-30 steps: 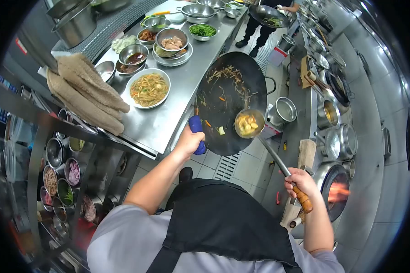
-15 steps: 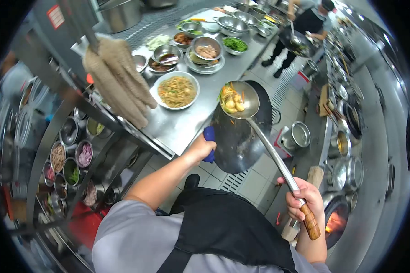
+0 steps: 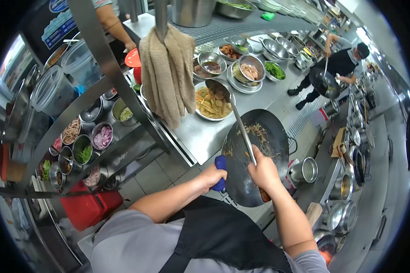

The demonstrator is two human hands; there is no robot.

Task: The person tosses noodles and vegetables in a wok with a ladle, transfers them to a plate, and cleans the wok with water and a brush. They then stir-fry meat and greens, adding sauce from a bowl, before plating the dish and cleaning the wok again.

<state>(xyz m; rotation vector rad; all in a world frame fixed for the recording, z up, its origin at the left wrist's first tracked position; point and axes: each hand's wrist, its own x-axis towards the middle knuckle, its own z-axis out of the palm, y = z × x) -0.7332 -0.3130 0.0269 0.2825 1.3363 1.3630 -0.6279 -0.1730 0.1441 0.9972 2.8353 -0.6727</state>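
My left hand (image 3: 214, 176) is closed round the blue-wrapped handle (image 3: 220, 174) of a dark wok (image 3: 248, 182), which hangs tilted beside the steel counter. Scraps of noodle and vegetable cling to the wok's inside. In my right hand (image 3: 263, 169) is a long-handled ladle (image 3: 242, 129), its wooden grip partly hidden below the hand. The ladle's bowl is turned over above a white bowl (image 3: 199, 114) of noodles (image 3: 208, 105) on the counter, covering part of them. Whether anything stays in the ladle is hidden.
A brown towel (image 3: 166, 73) hangs from a post at the counter's corner. Bowls of ingredients, such as chopped greens (image 3: 274, 70), line the counter (image 3: 187, 143). A co-worker (image 3: 339, 63) holds another wok farther up the aisle. Stoves and pots (image 3: 304, 170) stand along the right.
My right hand has swung the ladle left and forward, from over the wok to the noodle bowl, and tipped it. The view has shifted left. My left hand still grips the wok.
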